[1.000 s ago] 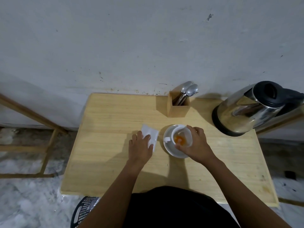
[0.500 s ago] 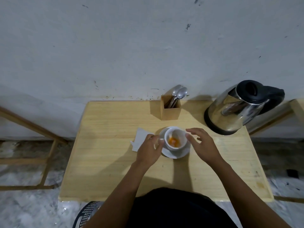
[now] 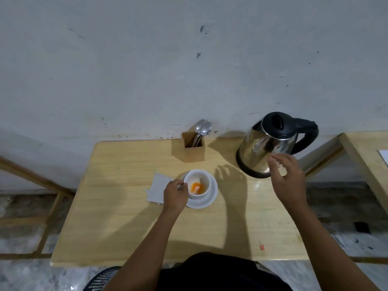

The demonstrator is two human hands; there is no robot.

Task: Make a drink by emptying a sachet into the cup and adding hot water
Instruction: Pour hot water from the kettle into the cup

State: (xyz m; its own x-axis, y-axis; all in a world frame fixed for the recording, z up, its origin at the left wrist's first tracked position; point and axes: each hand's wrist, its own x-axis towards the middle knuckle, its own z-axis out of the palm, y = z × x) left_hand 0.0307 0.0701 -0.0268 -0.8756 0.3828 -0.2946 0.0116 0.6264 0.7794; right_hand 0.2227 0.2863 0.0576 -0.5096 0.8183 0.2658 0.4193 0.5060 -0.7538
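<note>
Wooden table. Steel kettle far right; right hand hovers spread and empty just in front. White cup with orange powder on saucer, centre; left hand pinches its handle. Sachet flat just left.

Light wooden table against a grey wall, holding several drink-making items.

A white saucer sits near the table's middle, with white paper lying flat just to its left. At the back edge stands a small wooden holder containing spoons. A steel kettle with a black lid and handle stands at the back right. A small red scrap lies near the front right edge.
</note>
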